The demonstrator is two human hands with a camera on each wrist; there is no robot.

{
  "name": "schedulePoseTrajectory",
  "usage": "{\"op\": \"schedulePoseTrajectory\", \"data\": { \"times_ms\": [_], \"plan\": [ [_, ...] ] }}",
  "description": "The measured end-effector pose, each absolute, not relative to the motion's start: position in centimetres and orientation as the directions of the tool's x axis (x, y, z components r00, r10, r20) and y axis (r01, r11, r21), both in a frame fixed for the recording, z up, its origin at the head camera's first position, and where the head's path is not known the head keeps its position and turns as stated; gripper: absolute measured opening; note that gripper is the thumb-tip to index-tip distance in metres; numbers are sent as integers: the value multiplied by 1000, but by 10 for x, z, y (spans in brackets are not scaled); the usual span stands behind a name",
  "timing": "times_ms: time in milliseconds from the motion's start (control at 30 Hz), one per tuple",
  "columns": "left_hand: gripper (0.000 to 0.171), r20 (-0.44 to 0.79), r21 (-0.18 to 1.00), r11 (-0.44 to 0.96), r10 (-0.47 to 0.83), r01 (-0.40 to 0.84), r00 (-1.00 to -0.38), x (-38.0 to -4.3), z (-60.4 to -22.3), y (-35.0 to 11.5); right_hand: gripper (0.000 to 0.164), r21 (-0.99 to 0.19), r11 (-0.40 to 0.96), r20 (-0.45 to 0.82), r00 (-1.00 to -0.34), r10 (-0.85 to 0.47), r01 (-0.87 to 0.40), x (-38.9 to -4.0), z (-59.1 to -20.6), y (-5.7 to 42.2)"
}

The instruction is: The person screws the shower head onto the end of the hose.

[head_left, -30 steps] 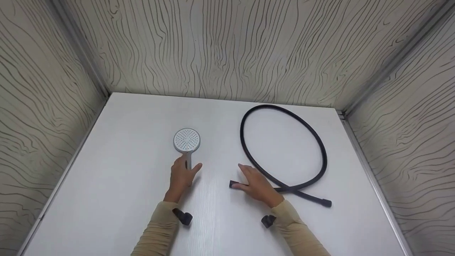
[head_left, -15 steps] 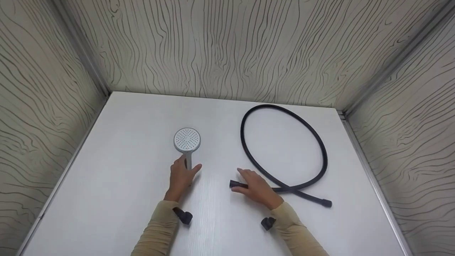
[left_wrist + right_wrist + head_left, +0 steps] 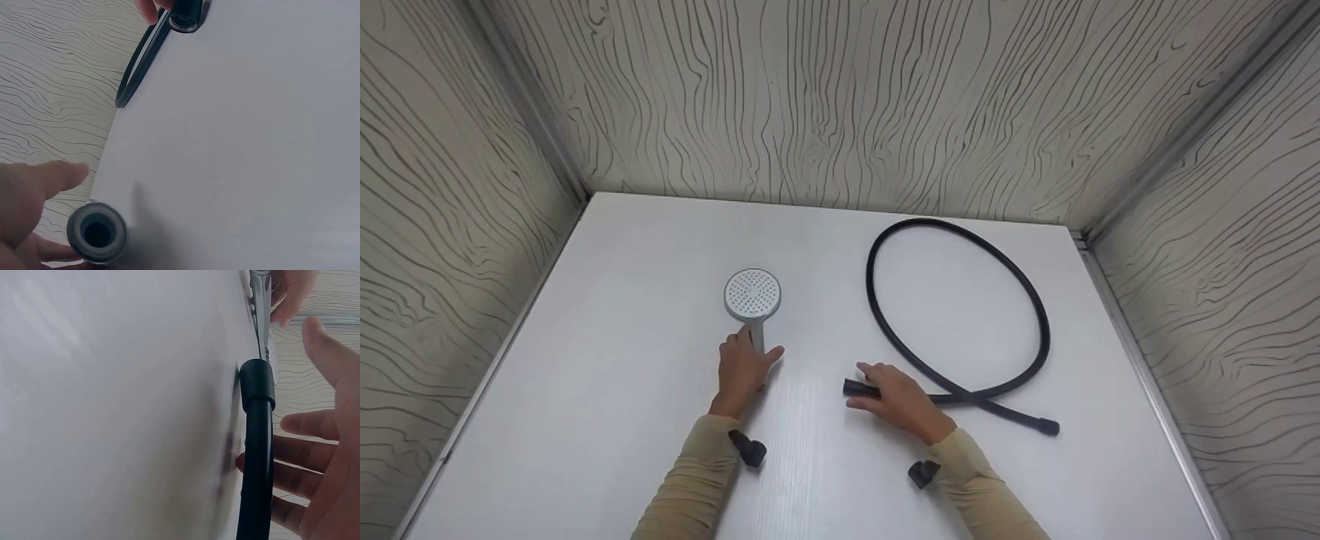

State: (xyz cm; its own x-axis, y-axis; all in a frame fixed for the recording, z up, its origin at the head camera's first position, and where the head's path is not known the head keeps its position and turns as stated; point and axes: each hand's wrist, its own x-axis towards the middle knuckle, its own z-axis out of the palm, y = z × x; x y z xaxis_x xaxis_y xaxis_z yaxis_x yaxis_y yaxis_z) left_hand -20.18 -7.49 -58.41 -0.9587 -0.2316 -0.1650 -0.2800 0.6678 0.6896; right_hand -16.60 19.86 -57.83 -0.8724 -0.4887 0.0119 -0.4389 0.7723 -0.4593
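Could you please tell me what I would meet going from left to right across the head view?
Left patterned wall, shower head, black hose, right patterned wall. The left grip overlaps the shower head and the right grip overlaps the hose, so I leave both grips out.

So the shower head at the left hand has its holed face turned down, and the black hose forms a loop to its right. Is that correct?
Not quite: the shower head has its holed face turned up, as the head view shows. It is at the left hand, and the black hose forms a loop to its right.
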Motion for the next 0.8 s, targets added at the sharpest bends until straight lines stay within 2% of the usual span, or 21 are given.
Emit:
{"op": "schedulePoseTrajectory", "data": {
  "times_ms": [367, 600, 800],
  "plan": [
    [68, -167, 704, 652, -233, -282, -958, -206, -586, -79, 58, -436, 768, -14, -849, -528, -470, -170, -579, 198],
    [68, -224, 708, 630, -230, -320, -947, -209, -585, -82, 38, -403, 776, -14, -845, -535, -485, -171, -581, 196],
    [60, -249, 720, 606, -229, -338, -941, -210, -586, -83, 25, -412, 767, 9, -844, -536, -491, -169, -582, 196]
  ]
}}
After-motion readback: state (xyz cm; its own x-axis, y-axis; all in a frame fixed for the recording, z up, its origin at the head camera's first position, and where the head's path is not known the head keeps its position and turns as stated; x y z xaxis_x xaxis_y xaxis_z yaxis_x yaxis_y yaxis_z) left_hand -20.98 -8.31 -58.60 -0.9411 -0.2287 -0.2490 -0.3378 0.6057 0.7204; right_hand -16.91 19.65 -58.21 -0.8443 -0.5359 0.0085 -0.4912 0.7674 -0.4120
